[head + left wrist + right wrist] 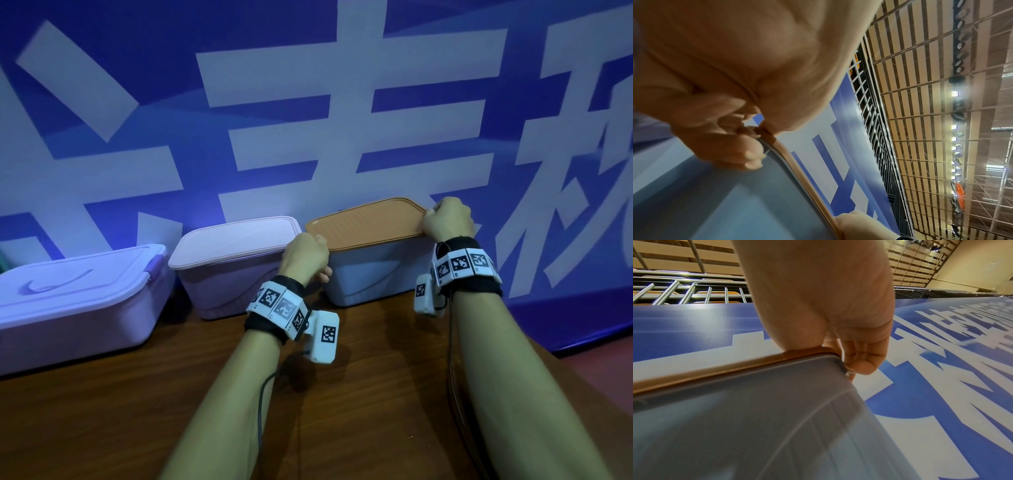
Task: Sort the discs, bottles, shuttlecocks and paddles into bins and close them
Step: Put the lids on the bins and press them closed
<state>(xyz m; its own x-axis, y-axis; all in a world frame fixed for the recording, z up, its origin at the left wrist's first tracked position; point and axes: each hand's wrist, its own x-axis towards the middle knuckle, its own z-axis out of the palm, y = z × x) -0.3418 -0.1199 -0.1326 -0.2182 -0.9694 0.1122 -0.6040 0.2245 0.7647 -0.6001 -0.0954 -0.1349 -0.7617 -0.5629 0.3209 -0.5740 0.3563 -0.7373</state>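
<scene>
A pale blue bin (pixel 370 277) stands at the back of the wooden table with an orange lid (pixel 366 221) lying on its rim. My left hand (pixel 306 255) grips the lid's near left corner, fingers curled under the edge (pixel 754 155). My right hand (pixel 447 219) grips the lid's right corner, thumb on top and fingers hooked under it (pixel 855 360). The orange lid edge (pixel 719 369) sits along the bin wall (pixel 756 426). What the bin holds is hidden.
Left of it stand a pink bin with its pink lid on (pixel 236 263) and a lavender latched box (pixel 78 301). A blue and white banner (pixel 308 120) rises right behind the bins. The wooden table (pixel 120 411) lies in front of them.
</scene>
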